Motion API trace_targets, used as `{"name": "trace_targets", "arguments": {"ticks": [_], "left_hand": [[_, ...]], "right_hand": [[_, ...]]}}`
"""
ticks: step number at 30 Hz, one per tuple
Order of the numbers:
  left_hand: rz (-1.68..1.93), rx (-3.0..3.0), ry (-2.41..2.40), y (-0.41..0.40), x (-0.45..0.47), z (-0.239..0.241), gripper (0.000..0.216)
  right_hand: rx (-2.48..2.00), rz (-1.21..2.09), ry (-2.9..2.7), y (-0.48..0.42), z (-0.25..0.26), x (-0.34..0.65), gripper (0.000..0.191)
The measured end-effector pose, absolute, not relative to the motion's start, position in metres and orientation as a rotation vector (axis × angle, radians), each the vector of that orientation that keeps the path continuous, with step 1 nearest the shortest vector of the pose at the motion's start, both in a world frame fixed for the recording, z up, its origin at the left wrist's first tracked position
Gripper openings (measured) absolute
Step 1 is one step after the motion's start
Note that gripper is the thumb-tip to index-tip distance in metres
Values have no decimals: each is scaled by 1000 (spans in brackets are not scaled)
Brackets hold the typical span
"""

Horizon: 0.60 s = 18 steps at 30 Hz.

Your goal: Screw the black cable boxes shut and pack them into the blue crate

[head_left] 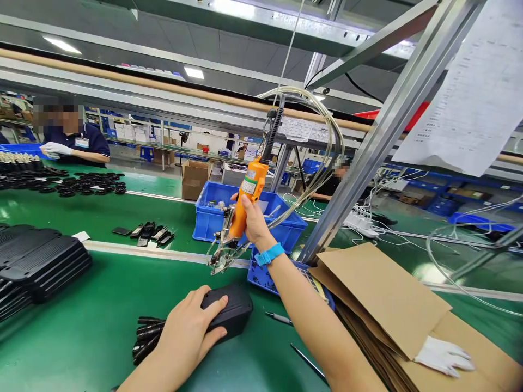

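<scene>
My right hand (255, 222) is wrapped round an orange electric screwdriver (252, 179) that hangs from a cord. Its metal tip fitting (223, 258) points down, above the bench and apart from the black part below. With fingers and thumb, my left hand (190, 324) grips a black ribbed plastic housing (239, 310) resting on the green bench. Several black cylindrical pieces (144, 333) lie beside the left wrist, partly hidden by it. A blue tray (261, 279) of small dark screws sits behind the right forearm.
A blue bin (206, 220) stands behind the screwdriver. Black housings (49, 261) are stacked at left, small black parts (151, 233) beyond. A pen (279, 318), cardboard sheets (384, 294) and a white glove (443, 356) lie right. A metal post (368, 163) slants upward. A co-worker (75, 139) sits far left.
</scene>
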<state>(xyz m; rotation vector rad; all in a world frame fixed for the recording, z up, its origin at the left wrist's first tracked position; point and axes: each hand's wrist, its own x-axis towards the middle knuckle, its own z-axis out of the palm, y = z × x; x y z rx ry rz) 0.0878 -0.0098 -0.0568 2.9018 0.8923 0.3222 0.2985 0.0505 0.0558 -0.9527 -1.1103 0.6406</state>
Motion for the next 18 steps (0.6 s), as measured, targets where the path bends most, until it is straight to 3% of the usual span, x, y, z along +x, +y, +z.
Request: {"name": "trace_targets", "arguments": {"ticks": [4,13,18], "left_hand": [[373,2890,912,-11,87,-58,48],[397,2890,923,-13,89,-57,46],[515,2944,878,-11,88,-64,45]], "right_hand": [[-897,612,-994,33,57,286,62],[-843,310,-1000,-10,109,298,49],[-924,344,-1028,-13,105,296,57]]}}
